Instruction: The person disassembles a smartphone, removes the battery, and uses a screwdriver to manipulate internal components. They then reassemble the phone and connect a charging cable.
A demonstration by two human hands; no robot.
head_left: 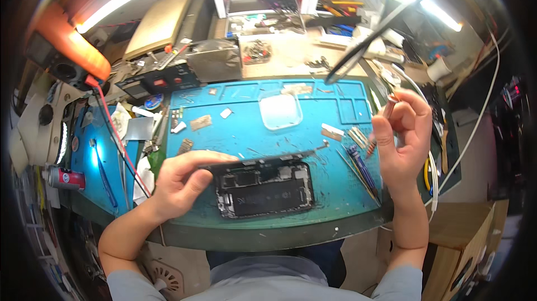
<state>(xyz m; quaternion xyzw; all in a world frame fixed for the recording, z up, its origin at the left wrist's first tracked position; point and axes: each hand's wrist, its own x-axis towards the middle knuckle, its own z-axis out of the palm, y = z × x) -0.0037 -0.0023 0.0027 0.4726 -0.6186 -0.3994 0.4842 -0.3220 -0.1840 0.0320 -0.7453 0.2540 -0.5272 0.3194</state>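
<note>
Phone is sitting opened up on the blue mat, near the front edge, guts facing up, as seen from the head cam. Left hand has its thumb and index finger pinching the left end of the screen, which is tipped up along the phone's far side. Right hand is up off the mat, fingers pinching a thin coppery tool. Just beside that hand there's a bunch of screwdrivers, and a clear plastic tray sits beyond the phone.
</note>
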